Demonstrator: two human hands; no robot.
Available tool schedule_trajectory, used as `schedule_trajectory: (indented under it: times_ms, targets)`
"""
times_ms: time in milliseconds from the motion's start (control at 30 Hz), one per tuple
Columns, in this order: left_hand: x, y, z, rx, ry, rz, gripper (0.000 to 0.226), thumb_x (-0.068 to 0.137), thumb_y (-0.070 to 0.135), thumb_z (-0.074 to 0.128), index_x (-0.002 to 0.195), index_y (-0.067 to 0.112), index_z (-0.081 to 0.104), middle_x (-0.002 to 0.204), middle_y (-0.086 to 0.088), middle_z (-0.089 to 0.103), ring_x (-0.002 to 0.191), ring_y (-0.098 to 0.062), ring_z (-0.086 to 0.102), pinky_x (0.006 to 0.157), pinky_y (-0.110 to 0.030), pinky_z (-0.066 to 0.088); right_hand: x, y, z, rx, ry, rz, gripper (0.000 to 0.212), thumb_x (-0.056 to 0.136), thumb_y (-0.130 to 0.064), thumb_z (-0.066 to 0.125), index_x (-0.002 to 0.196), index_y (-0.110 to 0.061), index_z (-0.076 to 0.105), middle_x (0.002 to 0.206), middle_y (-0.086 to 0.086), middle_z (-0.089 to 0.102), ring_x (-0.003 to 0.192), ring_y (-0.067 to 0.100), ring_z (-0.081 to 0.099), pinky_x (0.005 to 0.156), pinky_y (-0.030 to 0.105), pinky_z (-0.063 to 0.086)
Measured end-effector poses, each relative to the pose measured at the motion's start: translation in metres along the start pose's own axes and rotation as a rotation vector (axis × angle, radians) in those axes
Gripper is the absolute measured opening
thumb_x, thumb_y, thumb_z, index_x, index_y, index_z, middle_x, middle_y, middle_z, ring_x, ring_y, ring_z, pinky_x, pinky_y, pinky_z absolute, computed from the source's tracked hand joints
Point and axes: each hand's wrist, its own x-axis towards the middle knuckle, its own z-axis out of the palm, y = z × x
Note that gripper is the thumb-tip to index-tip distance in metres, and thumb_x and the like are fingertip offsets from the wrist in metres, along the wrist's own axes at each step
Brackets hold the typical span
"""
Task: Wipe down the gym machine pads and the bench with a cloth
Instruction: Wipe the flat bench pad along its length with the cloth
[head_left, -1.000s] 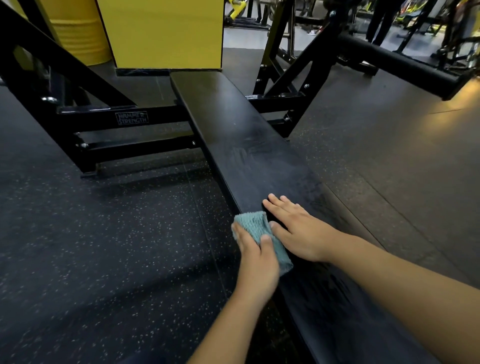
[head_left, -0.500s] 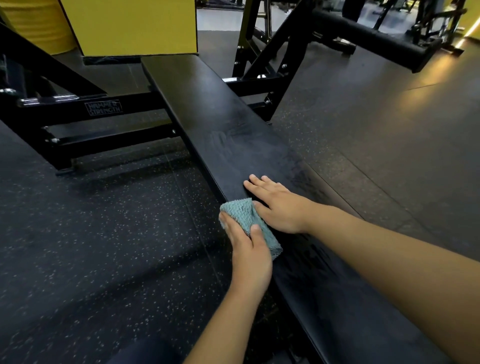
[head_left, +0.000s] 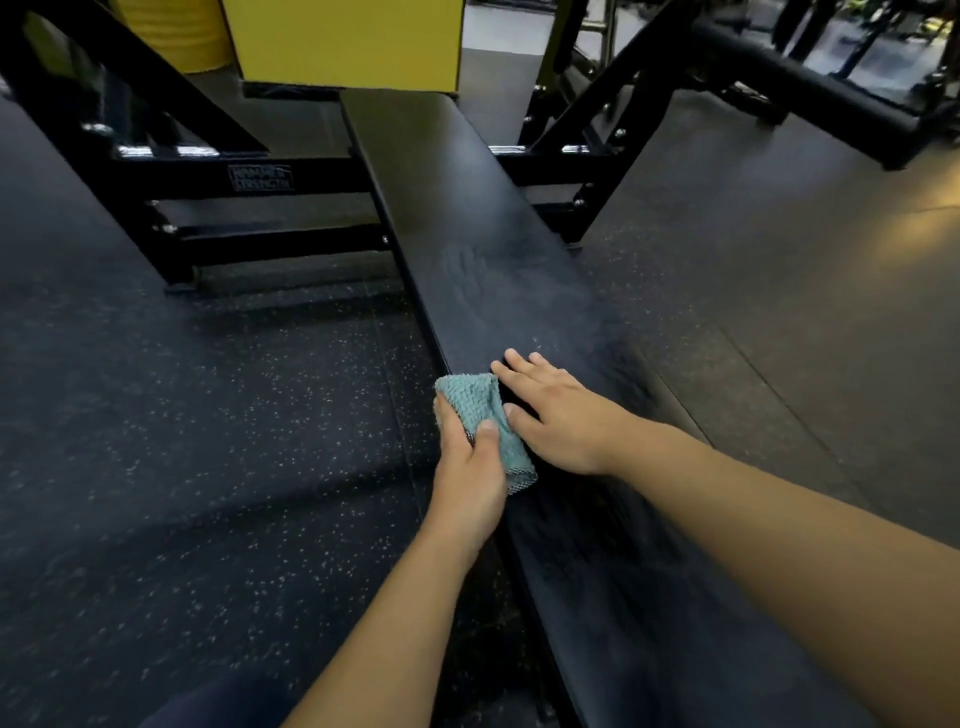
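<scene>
Two bare hands at work on one long black bench (head_left: 467, 218).

Item 1: left hand (head_left: 467, 478), fingers and thumb curled round a folded teal cloth (head_left: 480, 410), holding it against the bench's left edge. The cloth's waffle weave shows above and to the right of the thumb; a grey hem peeks out just right of the wrist side of the grip.

Item 2: right hand (head_left: 556, 410), fingers straight and together, palm flat on the bench top, touching the cloth's right side. It holds nothing.

Item 3: bench pad, running from the near right corner away past the grip toward a yellow panel (head_left: 343, 41). Faint pale smears lie on the pad just beyond the fingertips.

Item 4: black steel frame (head_left: 260, 179), well beyond the grip on both sides of the bench, bearing a blurred label plate.

Item 5: speckled rubber floor (head_left: 182, 415), left of and below the grip.

Item 6: padded black roller bar (head_left: 800, 83), far right of the grip.
</scene>
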Motion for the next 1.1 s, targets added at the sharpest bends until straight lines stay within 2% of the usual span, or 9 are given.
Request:
schedule_trajectory:
  times_ms: [100,233,367,500,667,800,867,967,1100]
  targets:
    - [-0.008,-0.001,0.005,-0.059,0.036,-0.009,0.067,0.096,0.051,0.042,0.155,0.060,0.011,0.150,0.011,0.051,0.127,-0.012,0.058,0.112,-0.043,0.046,-0.003,0.004,0.001,-0.027,0.007,-0.047,0.060,0.111,-0.040,0.031,0.166,-0.030,0.008,0.173,-0.008,-0.003,0.159,0.015,-0.007,0.126,0.035,-0.003]
    - [-0.015,-0.002,0.006,-0.088,0.066,0.003,0.064,0.097,0.047,0.043,0.154,0.062,0.015,0.149,0.014,0.052,0.128,-0.008,0.058,0.114,-0.043,0.045,-0.012,0.006,0.001,-0.030,-0.028,-0.084,0.061,0.111,-0.041,0.032,0.166,-0.030,0.007,0.173,-0.010,-0.004,0.159,0.014,-0.008,0.127,0.034,-0.003]
    - [-0.018,0.006,0.008,-0.059,0.060,-0.005,0.062,0.107,0.039,0.040,0.158,0.055,0.009,0.150,0.014,0.049,0.129,-0.008,0.055,0.115,-0.040,0.043,-0.010,0.009,-0.004,-0.035,-0.019,-0.100,0.061,0.111,-0.042,0.032,0.166,-0.031,0.007,0.173,-0.011,-0.004,0.159,0.014,-0.008,0.126,0.034,-0.003]
    - [-0.019,0.006,0.009,-0.014,0.091,0.008,0.062,0.108,0.041,0.037,0.160,0.052,0.005,0.154,0.011,0.046,0.131,-0.011,0.053,0.116,-0.041,0.041,-0.013,0.007,-0.002,-0.043,-0.016,-0.118,0.060,0.111,-0.040,0.031,0.166,-0.029,0.007,0.173,-0.009,-0.004,0.159,0.014,-0.008,0.126,0.035,-0.003]
    - [-0.060,-0.018,0.020,-0.015,0.089,-0.039,0.061,0.099,0.055,0.039,0.153,0.063,0.012,0.151,0.014,0.051,0.131,-0.010,0.055,0.115,-0.043,0.044,-0.013,0.012,0.002,-0.034,-0.013,-0.120,0.060,0.112,-0.039,0.030,0.166,-0.030,0.006,0.173,-0.009,-0.005,0.159,0.015,-0.009,0.127,0.036,-0.004]
    - [-0.087,-0.024,0.028,0.020,0.079,-0.049,0.059,0.109,0.046,0.036,0.158,0.057,0.006,0.149,0.021,0.045,0.133,-0.006,0.049,0.117,-0.034,0.038,-0.015,0.016,0.007,-0.025,0.004,-0.129,0.060,0.111,-0.042,0.030,0.166,-0.031,0.006,0.173,-0.010,-0.006,0.159,0.013,-0.010,0.126,0.034,-0.005]
    - [-0.077,-0.018,0.025,0.059,0.080,-0.057,0.061,0.108,0.047,0.037,0.159,0.055,0.005,0.149,0.018,0.046,0.133,-0.010,0.050,0.117,-0.036,0.038,-0.016,0.016,0.008,-0.020,0.007,-0.128,0.060,0.111,-0.043,0.030,0.166,-0.032,0.006,0.172,-0.011,-0.006,0.159,0.012,-0.010,0.126,0.034,-0.005]
    - [-0.042,-0.002,0.016,0.088,0.095,-0.058,0.064,0.098,0.051,0.040,0.156,0.055,0.014,0.147,0.007,0.055,0.127,-0.019,0.058,0.112,-0.048,0.045,-0.016,0.016,0.006,-0.012,0.003,-0.131,0.060,0.111,-0.042,0.030,0.166,-0.032,0.006,0.172,-0.011,-0.006,0.159,0.013,-0.010,0.127,0.034,-0.005]
    - [-0.003,0.017,0.007,0.066,0.083,-0.051,0.060,0.101,0.044,0.040,0.156,0.050,0.019,0.143,0.004,0.057,0.120,-0.017,0.062,0.108,-0.047,0.049,-0.014,0.017,0.002,-0.016,-0.020,-0.130,0.061,0.111,-0.041,0.032,0.165,-0.032,0.006,0.173,-0.010,-0.005,0.159,0.014,-0.008,0.128,0.035,-0.003]
